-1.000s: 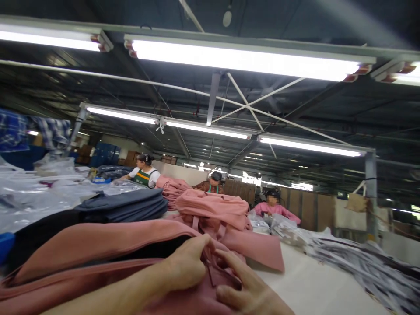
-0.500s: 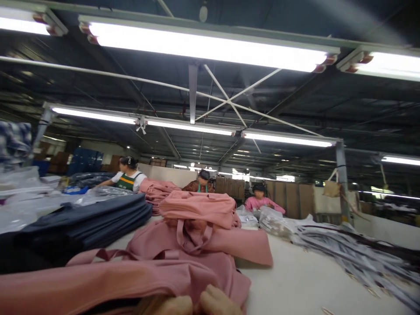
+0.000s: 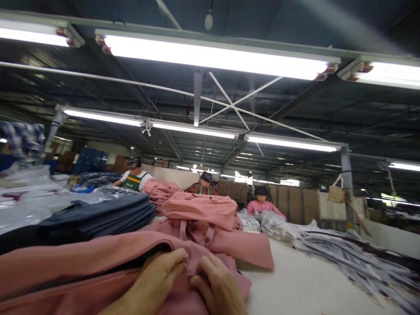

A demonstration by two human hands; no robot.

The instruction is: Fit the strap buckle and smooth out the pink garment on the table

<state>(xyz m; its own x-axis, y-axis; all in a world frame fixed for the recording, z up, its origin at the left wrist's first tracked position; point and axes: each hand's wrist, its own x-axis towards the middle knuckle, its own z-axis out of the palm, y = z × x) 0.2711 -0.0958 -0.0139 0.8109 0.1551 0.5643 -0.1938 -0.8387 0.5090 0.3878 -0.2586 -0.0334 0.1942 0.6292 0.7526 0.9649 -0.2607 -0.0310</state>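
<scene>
A pink fabric bag point(image 3: 82, 258) lies across the near table with its dark opening facing me. My left hand point(image 3: 160, 275) rests on it at the bottom centre, fingers curled and pinching the fabric near the opening's end. Beside it my right hand point(image 3: 218, 286) presses on the same pink fabric, fingertips meeting the left hand's. What is between the fingertips is hidden. More pink bags with straps point(image 3: 200, 214) are piled just beyond my hands.
A stack of dark blue fabric point(image 3: 98, 214) lies at the left, with clear plastic bags point(image 3: 22, 197) behind it. Grey printed strips point(image 3: 354, 258) spread over the white table point(image 3: 295, 284) at the right. Three other people point(image 3: 203, 183) work at the far end.
The view dipped so that only fingertips showed, then rose again. Both hands are back in sight on the pink bag, slightly lower and further left than one second ago.
</scene>
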